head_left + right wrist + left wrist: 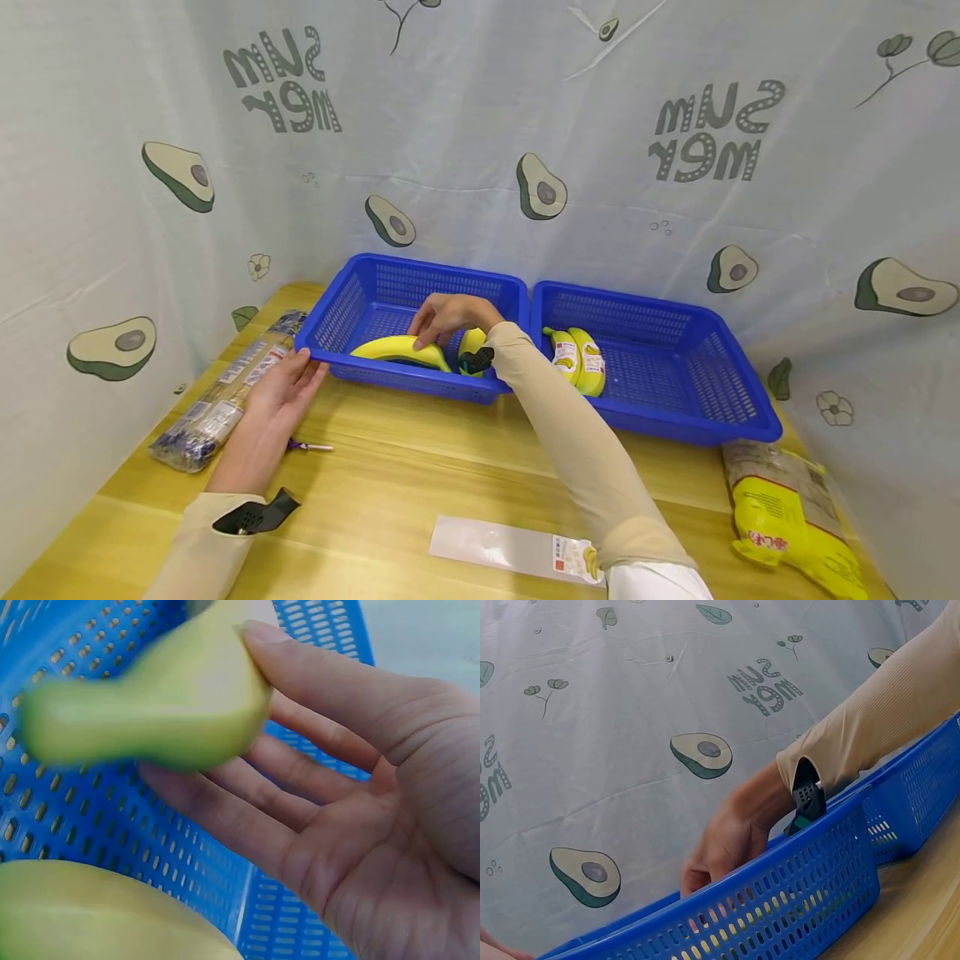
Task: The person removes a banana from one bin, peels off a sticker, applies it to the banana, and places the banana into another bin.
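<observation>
Inside the left blue basket (pixel 420 383), my right hand (pixel 453 315) pinches a yellow banana (pixel 390 346) between thumb and fingers. In the right wrist view, the banana's greenish end (pixel 90 724) juts past the fingertips, above the perforated basket floor. A second banana (pixel 471 343) lies in the same basket, partly hidden by the right wrist; in the right wrist view a banana (pixel 97 915) shows at the bottom left. My left hand (pixel 285 387) holds the basket's front left corner, thumb at the rim and fingers against the outer wall.
Right of it stands another blue basket (pixel 675 425) with two labelled bananas (pixel 577 358). A clear-wrapped long package (pixel 225 400) lies at the left, a yellow bag (pixel 787 517) at the right. A pale strip with a banana label (pixel 517 547) lies in front. A printed curtain (pixel 465 125) hangs behind.
</observation>
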### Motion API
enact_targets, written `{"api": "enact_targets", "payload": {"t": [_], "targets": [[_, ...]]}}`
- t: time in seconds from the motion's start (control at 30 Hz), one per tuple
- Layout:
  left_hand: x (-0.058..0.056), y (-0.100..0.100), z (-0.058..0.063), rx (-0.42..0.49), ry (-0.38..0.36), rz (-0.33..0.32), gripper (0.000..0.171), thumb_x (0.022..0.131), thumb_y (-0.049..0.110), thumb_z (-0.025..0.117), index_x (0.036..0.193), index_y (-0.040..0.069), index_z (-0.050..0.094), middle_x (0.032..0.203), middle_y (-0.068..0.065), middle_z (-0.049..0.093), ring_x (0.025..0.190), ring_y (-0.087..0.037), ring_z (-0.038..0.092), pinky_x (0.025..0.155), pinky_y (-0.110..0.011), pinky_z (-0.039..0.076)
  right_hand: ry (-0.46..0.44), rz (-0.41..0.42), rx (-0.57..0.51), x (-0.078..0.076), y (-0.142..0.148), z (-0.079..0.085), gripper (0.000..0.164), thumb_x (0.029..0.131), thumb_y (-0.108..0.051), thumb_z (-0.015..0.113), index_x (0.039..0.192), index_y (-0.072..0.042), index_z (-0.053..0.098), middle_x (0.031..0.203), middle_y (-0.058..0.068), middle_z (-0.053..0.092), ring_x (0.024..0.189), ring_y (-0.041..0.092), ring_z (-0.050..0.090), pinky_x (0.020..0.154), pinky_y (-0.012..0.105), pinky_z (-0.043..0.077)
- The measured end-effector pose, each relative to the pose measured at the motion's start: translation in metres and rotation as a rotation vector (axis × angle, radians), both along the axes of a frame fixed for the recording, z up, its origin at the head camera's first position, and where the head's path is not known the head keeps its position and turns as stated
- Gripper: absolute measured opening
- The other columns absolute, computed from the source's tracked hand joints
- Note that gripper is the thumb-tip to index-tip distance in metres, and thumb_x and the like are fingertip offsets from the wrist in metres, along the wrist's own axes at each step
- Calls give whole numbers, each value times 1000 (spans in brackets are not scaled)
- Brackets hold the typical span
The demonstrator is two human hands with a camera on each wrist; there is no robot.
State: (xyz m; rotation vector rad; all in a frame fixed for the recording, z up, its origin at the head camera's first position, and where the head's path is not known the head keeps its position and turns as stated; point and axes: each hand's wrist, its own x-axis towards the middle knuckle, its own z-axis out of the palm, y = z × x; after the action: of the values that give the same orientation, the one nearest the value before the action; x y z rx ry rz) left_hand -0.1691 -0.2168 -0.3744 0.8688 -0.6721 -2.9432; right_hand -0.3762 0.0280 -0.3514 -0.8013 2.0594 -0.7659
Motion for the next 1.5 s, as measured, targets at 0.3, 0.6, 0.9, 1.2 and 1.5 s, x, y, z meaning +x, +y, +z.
{"api": "enact_targets", "payload": {"t": [0.3,0.6,0.9,1.2,1.5], "targets": [[-3,2,-1,2,1,-28,54,109,-1,52,154,25,39,129,1,52,119,-8,55,119,-24,43,108,-78,-118,0,21,7,29,104,-23,76,130,-9,78,125,6,77,111,22,71,91,39,64],[-2,0,0,34,5,-27,63,109,-1,51,161,30,32,128,1,53,118,-8,56,119,-22,43,178,-173,-233,9,36,30,32,109,-21,68,138,-9,74,130,10,76,105,29,74,101,46,62],[-1,0,-4,63,-3,-19,54,108,-2,54,151,26,40,122,-1,54,104,-13,62,119,-23,44,104,-256,-362,25,56,44,34,110,-19,65,140,-3,71,114,16,79,88,32,79,65,31,60],[-3,0,-6,57,8,-38,52,110,3,52,154,27,38,129,2,50,117,-9,55,119,-22,42,234,-323,-401,45,81,50,31,110,-24,66,135,-8,75,137,6,74,75,16,51,67,31,42],[0,5,-6,43,46,-69,71,112,7,48,170,31,17,150,8,38,140,-3,42,122,-20,37,240,-398,-436,65,104,54,31,112,-23,63,135,-5,75,136,10,74,87,19,69,67,23,53]]}}
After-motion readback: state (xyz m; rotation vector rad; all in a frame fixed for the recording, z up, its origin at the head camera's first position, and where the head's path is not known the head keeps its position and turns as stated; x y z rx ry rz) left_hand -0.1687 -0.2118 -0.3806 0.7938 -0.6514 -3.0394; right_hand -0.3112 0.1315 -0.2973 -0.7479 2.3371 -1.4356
